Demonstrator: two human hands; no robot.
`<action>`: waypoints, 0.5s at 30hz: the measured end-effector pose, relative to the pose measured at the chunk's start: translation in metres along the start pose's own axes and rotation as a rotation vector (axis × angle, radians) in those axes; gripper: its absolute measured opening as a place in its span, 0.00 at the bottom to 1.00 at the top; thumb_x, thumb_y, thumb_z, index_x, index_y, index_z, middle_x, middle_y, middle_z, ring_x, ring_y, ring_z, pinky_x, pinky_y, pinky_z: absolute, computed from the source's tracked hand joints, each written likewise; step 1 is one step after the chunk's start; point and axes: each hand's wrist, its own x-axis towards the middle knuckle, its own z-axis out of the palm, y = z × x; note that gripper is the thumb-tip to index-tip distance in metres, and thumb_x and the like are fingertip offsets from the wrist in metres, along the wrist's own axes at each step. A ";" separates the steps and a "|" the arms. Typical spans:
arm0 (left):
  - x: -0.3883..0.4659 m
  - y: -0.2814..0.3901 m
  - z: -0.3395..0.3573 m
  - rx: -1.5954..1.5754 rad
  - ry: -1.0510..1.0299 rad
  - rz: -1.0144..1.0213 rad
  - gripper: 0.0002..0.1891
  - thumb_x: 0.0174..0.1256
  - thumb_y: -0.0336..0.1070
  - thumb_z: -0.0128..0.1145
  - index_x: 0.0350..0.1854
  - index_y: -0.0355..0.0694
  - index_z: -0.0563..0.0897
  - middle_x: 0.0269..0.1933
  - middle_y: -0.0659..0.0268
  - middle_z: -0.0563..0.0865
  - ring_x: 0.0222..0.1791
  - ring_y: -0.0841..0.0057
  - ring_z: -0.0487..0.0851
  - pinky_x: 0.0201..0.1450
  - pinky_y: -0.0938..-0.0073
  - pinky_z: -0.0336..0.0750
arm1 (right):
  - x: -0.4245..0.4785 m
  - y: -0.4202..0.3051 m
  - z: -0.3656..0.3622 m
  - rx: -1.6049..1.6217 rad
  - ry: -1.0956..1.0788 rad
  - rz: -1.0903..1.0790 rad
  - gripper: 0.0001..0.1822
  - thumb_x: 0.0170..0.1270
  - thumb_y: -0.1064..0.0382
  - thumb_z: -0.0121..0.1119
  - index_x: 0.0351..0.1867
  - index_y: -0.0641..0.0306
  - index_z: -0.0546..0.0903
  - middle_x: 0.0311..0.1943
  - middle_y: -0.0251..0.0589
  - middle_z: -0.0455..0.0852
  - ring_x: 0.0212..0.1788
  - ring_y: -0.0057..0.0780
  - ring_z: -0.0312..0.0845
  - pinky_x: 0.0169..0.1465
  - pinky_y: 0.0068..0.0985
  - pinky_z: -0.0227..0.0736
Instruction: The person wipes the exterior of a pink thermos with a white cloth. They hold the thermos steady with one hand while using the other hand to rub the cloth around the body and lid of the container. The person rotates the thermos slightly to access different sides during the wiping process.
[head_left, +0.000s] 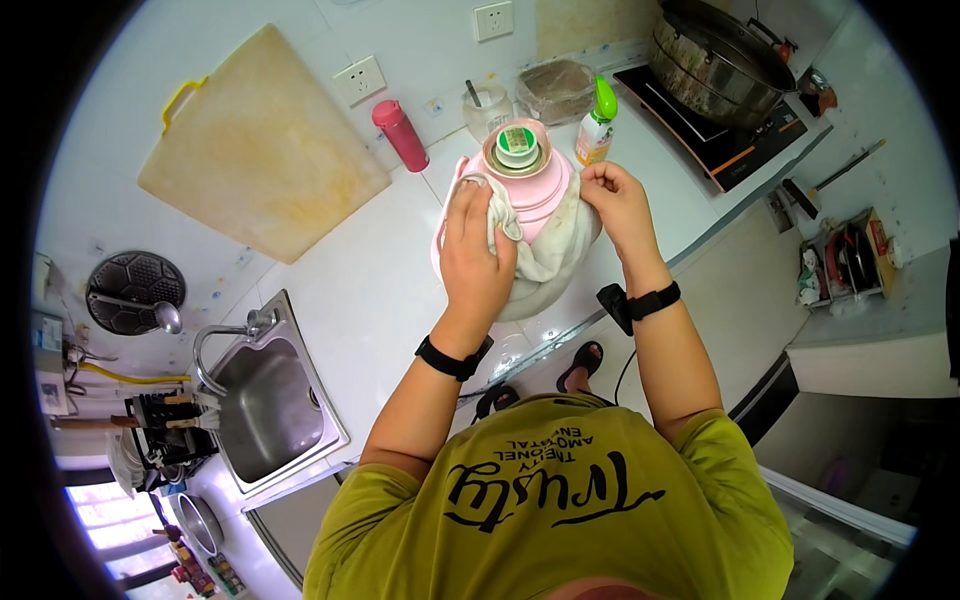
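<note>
On the white counter before me stands a pink thermos flask (536, 196) with a green-and-white stopper (517, 145) in its mouth. A damp-looking whitish cloth (551, 262) wraps around the near side of its body. My left hand (480, 247) presses a bunched part of that cloth against the flask's left side, fingers pointing up toward the neck. My right hand (619, 202) pinches the cloth's edge between thumb and fingertips at the flask's right. The flask's lower body is hidden by the cloth, and its pink handle shows at the left.
Behind the flask stand a pink bottle (401, 136), a glass jar (487, 111), a plastic-wrapped container (556, 91) and a green-topped bottle (597, 124). A steamer pot (712, 71) sits on an induction cooker (720, 142). A cutting board (262, 150) leans left, above a steel sink (274, 412).
</note>
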 end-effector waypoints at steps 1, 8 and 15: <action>0.000 0.000 0.000 -0.001 0.002 0.008 0.27 0.65 0.25 0.54 0.69 0.34 0.75 0.67 0.46 0.78 0.67 0.47 0.78 0.65 0.56 0.76 | 0.001 -0.002 0.001 0.048 -0.007 0.023 0.05 0.60 0.70 0.67 0.36 0.67 0.83 0.31 0.26 0.82 0.32 0.13 0.72 0.39 0.14 0.68; -0.001 0.001 0.001 -0.015 0.004 -0.020 0.27 0.64 0.24 0.54 0.68 0.33 0.75 0.67 0.45 0.78 0.66 0.46 0.78 0.65 0.56 0.76 | -0.043 0.010 0.017 -0.539 0.078 -0.399 0.09 0.56 0.70 0.65 0.39 0.63 0.81 0.40 0.38 0.84 0.47 0.41 0.74 0.55 0.36 0.71; 0.001 0.000 -0.003 -0.010 -0.016 0.009 0.28 0.61 0.23 0.54 0.67 0.32 0.76 0.66 0.43 0.78 0.66 0.46 0.79 0.66 0.57 0.76 | -0.008 0.025 0.004 -0.069 0.084 -0.136 0.11 0.59 0.73 0.65 0.43 0.64 0.78 0.37 0.32 0.83 0.40 0.23 0.77 0.48 0.21 0.72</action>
